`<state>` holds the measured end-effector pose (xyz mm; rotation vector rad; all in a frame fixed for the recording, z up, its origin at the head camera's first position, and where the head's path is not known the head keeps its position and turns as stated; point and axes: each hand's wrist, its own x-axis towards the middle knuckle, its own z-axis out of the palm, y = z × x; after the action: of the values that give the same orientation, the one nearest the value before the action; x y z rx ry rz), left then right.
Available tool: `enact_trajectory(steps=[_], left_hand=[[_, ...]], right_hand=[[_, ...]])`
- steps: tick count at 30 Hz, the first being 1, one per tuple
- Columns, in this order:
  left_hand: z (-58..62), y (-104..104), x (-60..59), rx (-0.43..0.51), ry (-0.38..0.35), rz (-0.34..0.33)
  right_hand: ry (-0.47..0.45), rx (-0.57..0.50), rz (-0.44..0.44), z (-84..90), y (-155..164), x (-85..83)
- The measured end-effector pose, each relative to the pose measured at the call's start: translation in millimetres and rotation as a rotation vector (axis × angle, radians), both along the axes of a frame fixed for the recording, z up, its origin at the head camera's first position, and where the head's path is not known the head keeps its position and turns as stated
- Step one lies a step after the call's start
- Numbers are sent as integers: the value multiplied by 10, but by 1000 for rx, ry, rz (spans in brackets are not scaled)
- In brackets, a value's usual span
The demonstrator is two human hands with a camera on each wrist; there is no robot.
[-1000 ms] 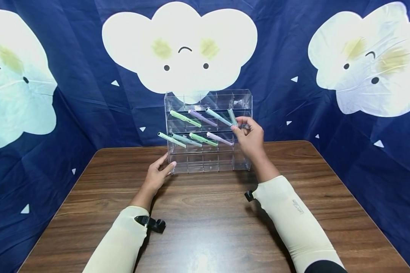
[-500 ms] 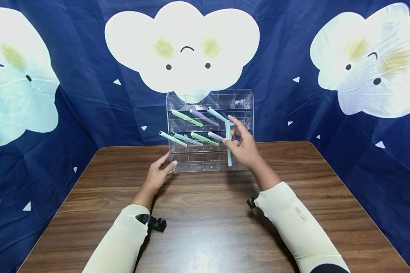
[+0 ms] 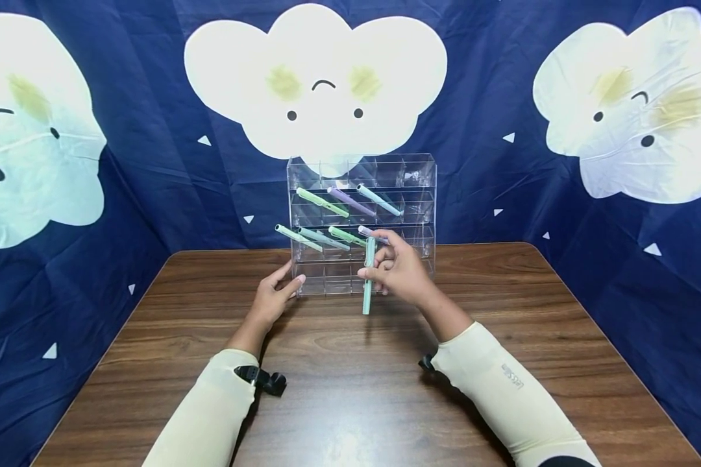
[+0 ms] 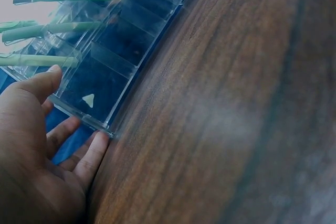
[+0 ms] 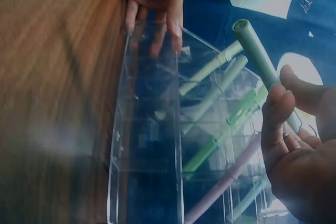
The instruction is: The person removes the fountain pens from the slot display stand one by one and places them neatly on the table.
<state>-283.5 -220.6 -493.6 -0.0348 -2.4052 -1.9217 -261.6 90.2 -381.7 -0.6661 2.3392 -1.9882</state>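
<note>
A clear acrylic pen rack stands at the far middle of the wooden table, with several pastel pens in its slots. My right hand pinches a pale teal pen, held upright in front of the rack's lower rows; the right wrist view shows that pen between thumb and fingers. My left hand rests with straight fingers against the rack's lower left corner. A green pen, a purple pen and a light blue pen lie in the upper row.
A dark blue cloth backdrop with white cloud faces hangs close behind the table. The rack's top and bottom rows hold no pens. Both forearms wear cream sleeves with small black clips.
My right hand pulled the teal pen out of the rack's upper right slot and carried it down and left, in front of the rack. The left hand stayed at the rack's corner.
</note>
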Motion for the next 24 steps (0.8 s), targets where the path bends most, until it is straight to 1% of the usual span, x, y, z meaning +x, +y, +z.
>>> enact_trajectory(steps=[6,10,17,24], left_hand=[[8,1,-1,9,-11,-1],[9,1,7,14,-15,-2],[7,11,9,33,-1,0],[22,12,23,22,8,7]], right_hand=[[-50,11,18,-53,-116,58],[-85,23,15,-138,-210,73],[-150,37,7,-236,-371,132],[-193,84,63,-340,-519,176]])
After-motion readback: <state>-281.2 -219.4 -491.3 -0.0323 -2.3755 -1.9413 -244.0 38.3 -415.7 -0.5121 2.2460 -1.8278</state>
